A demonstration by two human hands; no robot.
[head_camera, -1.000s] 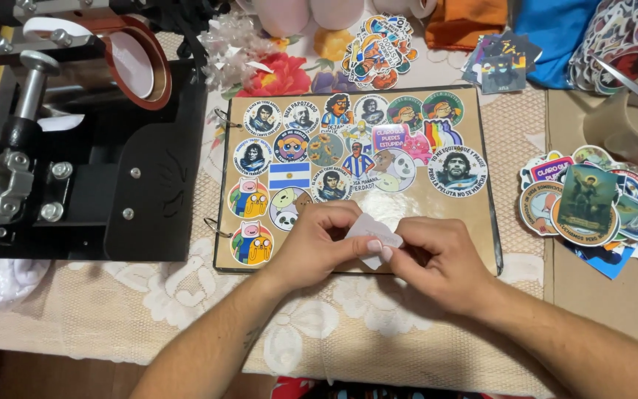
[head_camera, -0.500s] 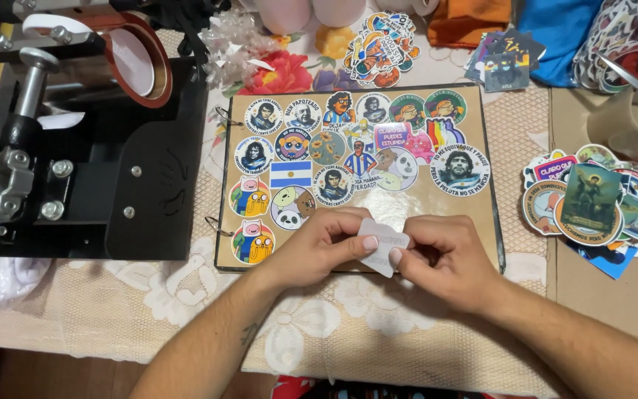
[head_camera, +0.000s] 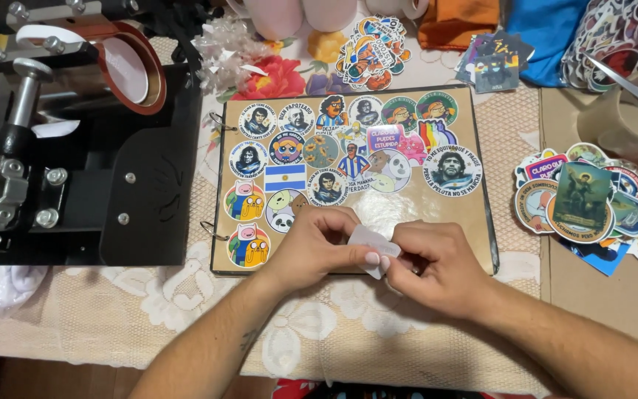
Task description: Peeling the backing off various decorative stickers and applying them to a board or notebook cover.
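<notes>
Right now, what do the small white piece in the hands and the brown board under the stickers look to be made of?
White piece: likely paper sticker backing, thin, matte, pinched between both hands.
Brown board: seemingly kraft cardboard, flat, dull, with metal binder rings along its left edge.

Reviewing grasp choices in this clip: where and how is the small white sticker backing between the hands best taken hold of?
Probably by its free lower edge: the white sticker backing is thin and flat, pinched between the left hand and right hand. A fingertip pinch from either side, thumb over and finger under, suits it, just above the brown board.
</notes>
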